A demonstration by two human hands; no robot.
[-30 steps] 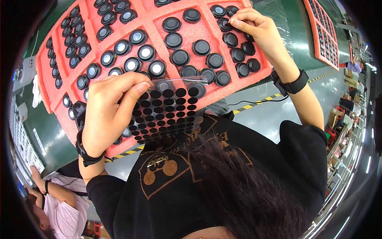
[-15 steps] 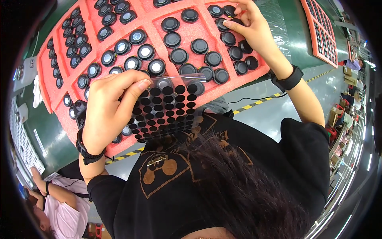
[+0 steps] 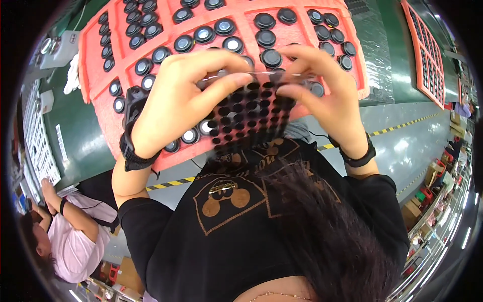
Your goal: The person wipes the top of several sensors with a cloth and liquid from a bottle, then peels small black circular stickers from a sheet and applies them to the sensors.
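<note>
My left hand (image 3: pixel 193 95) is closed, thumb against fingers, on the top edge of a clear sheet of round black stickers (image 3: pixel 251 108). The sheet hangs tilted in front of my chest, its lower part blurred. At the sheet's upper right corner is my right hand (image 3: pixel 324 85), thumb and fingers apart on either side of it; whether they touch the film is hard to see. Behind both hands lies a pink foam tray (image 3: pixel 108 132) with compartments of round black parts (image 3: pixel 265 39). Several parts, such as this one (image 3: pixel 232 45), have pale centres. My hands and the sheet hide some of them.
Another pink tray (image 3: pixel 419 75) stands farther right on the green table. Clear plastic film (image 3: pixel 377 60) lies beside the near tray. On the left are a white box-shaped device (image 3: pixel 64 50), a white cloth-like item (image 3: pixel 74 75) and a white grid panel (image 3: pixel 32 146). A co-worker (image 3: pixel 78 246) sits lower left.
My right hand has come from the parts at the tray's right to the sticker sheet. The view has shifted, and my left hand still holds the sheet.
</note>
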